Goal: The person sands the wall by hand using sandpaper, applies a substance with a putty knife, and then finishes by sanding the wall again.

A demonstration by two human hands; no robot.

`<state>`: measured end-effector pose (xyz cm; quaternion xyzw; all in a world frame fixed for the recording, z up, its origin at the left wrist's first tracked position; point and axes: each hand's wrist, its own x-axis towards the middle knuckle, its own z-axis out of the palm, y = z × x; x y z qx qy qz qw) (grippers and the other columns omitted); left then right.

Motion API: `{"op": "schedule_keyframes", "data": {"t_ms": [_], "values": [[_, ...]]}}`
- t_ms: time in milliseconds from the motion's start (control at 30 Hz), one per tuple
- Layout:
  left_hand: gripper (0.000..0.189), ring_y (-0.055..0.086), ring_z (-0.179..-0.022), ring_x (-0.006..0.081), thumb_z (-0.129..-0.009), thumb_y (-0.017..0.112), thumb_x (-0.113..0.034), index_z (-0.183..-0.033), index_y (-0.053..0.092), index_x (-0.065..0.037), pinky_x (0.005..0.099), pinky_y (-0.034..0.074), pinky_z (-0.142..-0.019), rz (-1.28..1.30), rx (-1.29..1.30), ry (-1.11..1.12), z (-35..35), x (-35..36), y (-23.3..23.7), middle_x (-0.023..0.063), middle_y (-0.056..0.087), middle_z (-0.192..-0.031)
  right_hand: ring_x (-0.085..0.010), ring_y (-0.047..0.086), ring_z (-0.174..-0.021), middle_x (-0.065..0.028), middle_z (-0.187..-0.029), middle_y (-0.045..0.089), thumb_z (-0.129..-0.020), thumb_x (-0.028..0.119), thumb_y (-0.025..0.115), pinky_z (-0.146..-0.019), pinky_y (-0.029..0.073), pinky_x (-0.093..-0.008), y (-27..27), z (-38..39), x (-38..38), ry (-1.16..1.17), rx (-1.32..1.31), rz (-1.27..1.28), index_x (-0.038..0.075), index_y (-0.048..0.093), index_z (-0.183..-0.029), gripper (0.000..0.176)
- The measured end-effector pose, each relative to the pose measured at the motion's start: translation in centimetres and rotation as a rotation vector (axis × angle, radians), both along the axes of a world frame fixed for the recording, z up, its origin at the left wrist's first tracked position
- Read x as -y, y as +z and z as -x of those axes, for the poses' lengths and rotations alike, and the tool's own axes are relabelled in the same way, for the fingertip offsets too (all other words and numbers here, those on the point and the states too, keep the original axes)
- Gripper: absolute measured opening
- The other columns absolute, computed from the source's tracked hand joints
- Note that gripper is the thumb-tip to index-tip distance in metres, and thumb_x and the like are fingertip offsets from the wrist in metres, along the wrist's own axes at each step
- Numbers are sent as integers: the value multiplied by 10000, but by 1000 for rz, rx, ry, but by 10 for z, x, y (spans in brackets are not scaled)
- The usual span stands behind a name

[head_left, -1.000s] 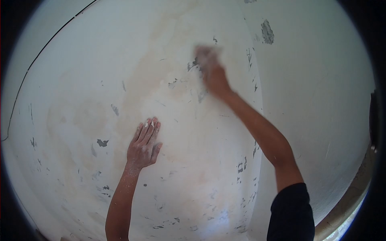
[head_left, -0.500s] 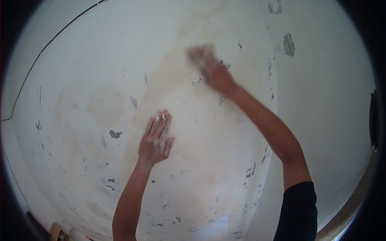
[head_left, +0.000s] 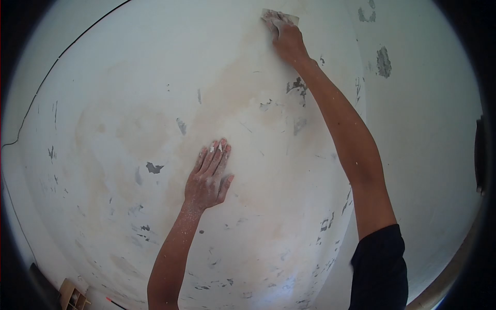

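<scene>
A pale wall [head_left: 268, 170] with beige stains and grey chipped patches fills most of the view. Flat against it near the middle rests my left hand [head_left: 208, 178], palm down, fingers stretched out and dusted white, holding nothing. Higher up, near the top edge, my right hand [head_left: 285, 35] is closed around a thin, flat, light-coloured sheet or pad [head_left: 289, 18], pressed to the wall. White dust covers the right fingers too. What the sheet is made of cannot be made out.
A dark cable [head_left: 45, 76] runs down the wall at the left. At the bottom left stands a small wooden shelf or box [head_left: 72, 295] with compartments. A dark object [head_left: 480, 155] shows at the right edge. The wall bends at a corner right of the middle.
My right hand has moved up, its arm stretched farther, and the sheet in it now shows clearly. My left hand stays on the wall; the view has shifted slightly.
</scene>
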<state>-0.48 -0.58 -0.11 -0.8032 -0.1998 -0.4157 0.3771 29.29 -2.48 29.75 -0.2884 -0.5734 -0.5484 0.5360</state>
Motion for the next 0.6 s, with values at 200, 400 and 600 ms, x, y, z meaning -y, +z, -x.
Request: {"op": "schedule_keyframes", "data": {"t_ms": [200, 400, 600], "values": [[725, 314, -1548, 376, -987, 549, -309, -1582, 355, 58, 507, 230, -1278, -17, -4, -13, 0, 2, -3, 228, 353, -1654, -414, 568, -1306, -208, -1473, 548, -903, -12, 503, -1114, 483, -477, -51, 44, -23, -77, 170, -70, 123, 593, -1427, 549], [713, 306, -1554, 366, -993, 548, -312, -1580, 366, 50, 507, 228, -1279, 4, 17, -55, 2, 0, -4, 218, 357, -1655, -410, 637, -1190, -211, -1465, 547, -953, 61, 499, -1029, 522, -515, 4, 56, -6, -121, -155, 202, 117, 574, -1430, 486], [712, 309, -1553, 361, -1007, 533, -320, -1589, 349, 45, 503, 224, -1281, -16, -7, -49, 2, -1, 1, 210, 347, -1662, -431, 582, -1260, -204, -1482, 535, -901, -13, 513, -1084, 495, -514, -35, 62, -26, -29, 163, 29, 140, 531, -1477, 596]]}}
